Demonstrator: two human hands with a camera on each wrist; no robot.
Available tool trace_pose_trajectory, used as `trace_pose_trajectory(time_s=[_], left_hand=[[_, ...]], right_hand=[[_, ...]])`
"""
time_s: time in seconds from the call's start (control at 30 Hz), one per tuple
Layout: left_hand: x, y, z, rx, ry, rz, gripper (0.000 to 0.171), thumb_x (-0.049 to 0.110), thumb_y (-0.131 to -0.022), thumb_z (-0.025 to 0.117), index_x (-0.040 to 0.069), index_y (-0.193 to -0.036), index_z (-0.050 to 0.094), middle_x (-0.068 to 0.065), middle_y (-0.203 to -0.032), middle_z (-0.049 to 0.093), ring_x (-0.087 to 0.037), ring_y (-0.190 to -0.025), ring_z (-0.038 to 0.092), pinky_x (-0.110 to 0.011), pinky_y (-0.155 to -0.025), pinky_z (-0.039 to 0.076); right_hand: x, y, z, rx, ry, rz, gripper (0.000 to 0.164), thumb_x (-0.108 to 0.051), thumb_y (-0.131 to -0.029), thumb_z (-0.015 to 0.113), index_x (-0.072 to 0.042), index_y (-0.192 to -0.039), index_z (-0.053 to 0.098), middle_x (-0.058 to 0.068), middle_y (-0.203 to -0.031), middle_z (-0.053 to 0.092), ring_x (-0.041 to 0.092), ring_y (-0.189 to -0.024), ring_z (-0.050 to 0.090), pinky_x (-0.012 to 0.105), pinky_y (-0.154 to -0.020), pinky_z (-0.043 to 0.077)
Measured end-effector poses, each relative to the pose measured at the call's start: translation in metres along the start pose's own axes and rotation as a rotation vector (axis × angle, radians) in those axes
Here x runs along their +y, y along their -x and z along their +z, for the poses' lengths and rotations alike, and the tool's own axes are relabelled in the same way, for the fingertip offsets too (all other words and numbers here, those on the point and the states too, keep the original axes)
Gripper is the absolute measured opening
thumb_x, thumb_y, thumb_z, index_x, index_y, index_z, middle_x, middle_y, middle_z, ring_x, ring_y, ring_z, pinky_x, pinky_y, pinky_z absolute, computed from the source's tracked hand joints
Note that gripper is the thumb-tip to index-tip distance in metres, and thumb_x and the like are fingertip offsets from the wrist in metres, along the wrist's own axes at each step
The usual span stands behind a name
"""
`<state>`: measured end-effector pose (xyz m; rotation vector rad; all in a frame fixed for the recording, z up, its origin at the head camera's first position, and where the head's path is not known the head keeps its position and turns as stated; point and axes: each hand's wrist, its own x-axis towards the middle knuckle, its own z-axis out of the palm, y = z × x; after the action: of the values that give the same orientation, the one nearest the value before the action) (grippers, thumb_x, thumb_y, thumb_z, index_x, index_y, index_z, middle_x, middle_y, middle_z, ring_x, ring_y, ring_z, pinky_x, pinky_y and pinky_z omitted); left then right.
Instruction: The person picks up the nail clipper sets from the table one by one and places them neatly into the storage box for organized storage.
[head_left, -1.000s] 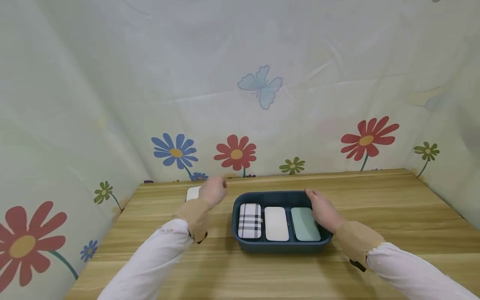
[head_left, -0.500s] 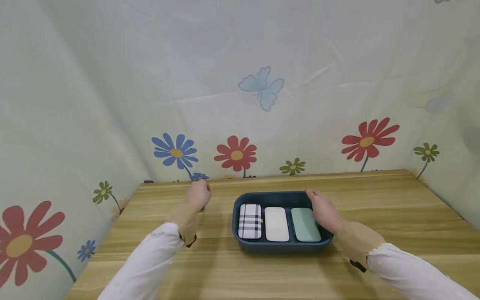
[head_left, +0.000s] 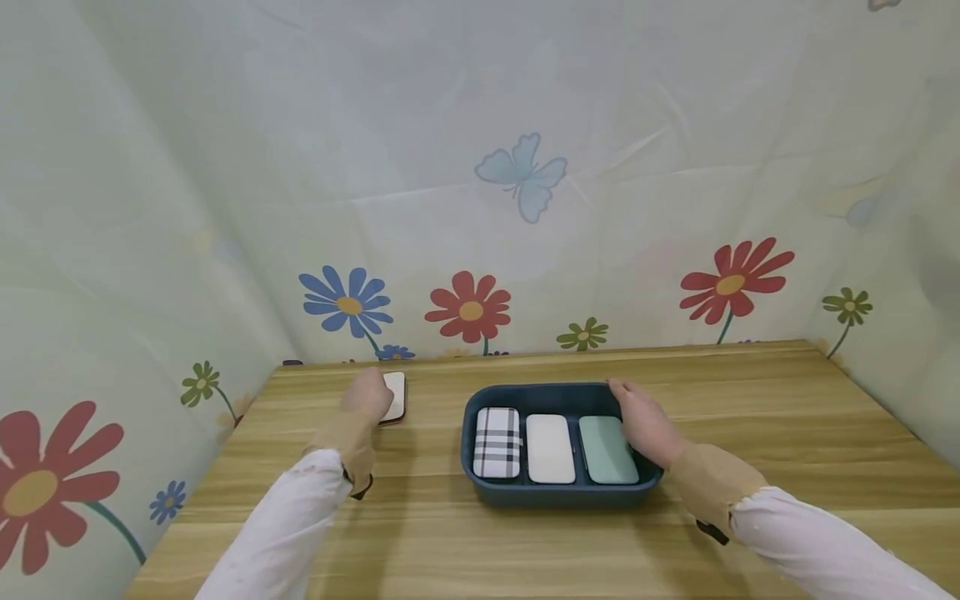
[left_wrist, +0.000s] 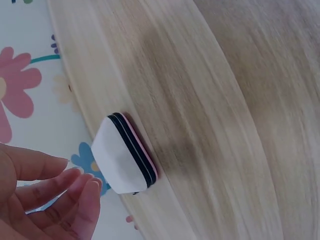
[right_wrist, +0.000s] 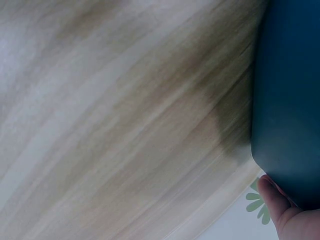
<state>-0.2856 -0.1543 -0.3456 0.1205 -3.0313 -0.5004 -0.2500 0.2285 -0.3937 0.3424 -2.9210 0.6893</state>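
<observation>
My right hand [head_left: 651, 425] grips the right end of a dark blue plastic bin [head_left: 562, 497], its thumb [right_wrist: 272, 197] on the outer wall in the right wrist view. Three small flat cases lie side by side inside: a plaid one [head_left: 497, 442], a cream one [head_left: 551, 449] and a green one [head_left: 608, 449]. My left hand [head_left: 367, 396] is over the back left of the table, fingers loosely bent with nothing between them. Close beside its fingertips, a white case with a black zipper [left_wrist: 122, 156] lies on the table; in the head view the hand partly covers it.
The wood-grain table [head_left: 450, 550] ends at a white curtain [head_left: 637, 242] printed with flowers and a butterfly, hanging along the back and both sides. The bin stands at the middle of the table, right of the white case.
My left hand has moved left across the white case, hiding it midway and now showing it on the hand's right. My right hand and the bin have kept their place.
</observation>
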Motion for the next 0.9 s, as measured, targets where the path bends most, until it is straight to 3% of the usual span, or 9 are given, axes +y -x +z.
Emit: trace_pose_trajectory(time_s=[0.17,0.63,0.9], left_hand=[[-0.009,0.000,0.002,-0.003,0.010,-0.002,0.024,-0.003,-0.075,0.042,-0.009,-0.090,0.059,-0.024,-0.099,0.058,-0.035,-0.090,0.056,-0.044,-0.071,0.048],[-0.018,0.002,0.007,-0.022,0.000,-0.069,0.030,0.000,-0.078,0.044,-0.015,-0.102,0.054,-0.030,-0.098,0.057,-0.040,-0.092,0.055,-0.046,-0.076,0.046],[-0.021,0.001,0.009,-0.037,-0.027,-0.060,0.027,0.003,-0.078,0.051,-0.016,-0.097,0.056,-0.029,-0.094,0.058,-0.040,-0.089,0.055,-0.045,-0.077,0.045]], right_hand=[[0.001,0.000,0.001,0.004,0.005,-0.001,0.052,0.023,-0.077,0.049,0.015,-0.127,0.037,0.036,-0.118,0.041,0.045,-0.107,0.045,0.051,-0.085,0.039],[0.000,0.003,-0.002,0.006,0.005,0.001,0.053,0.022,-0.077,0.051,0.014,-0.128,0.037,0.035,-0.119,0.041,0.044,-0.108,0.044,0.051,-0.085,0.039],[-0.002,0.004,-0.003,0.019,0.009,-0.015,0.053,0.023,-0.076,0.050,0.014,-0.127,0.038,0.034,-0.119,0.042,0.044,-0.108,0.045,0.049,-0.085,0.040]])
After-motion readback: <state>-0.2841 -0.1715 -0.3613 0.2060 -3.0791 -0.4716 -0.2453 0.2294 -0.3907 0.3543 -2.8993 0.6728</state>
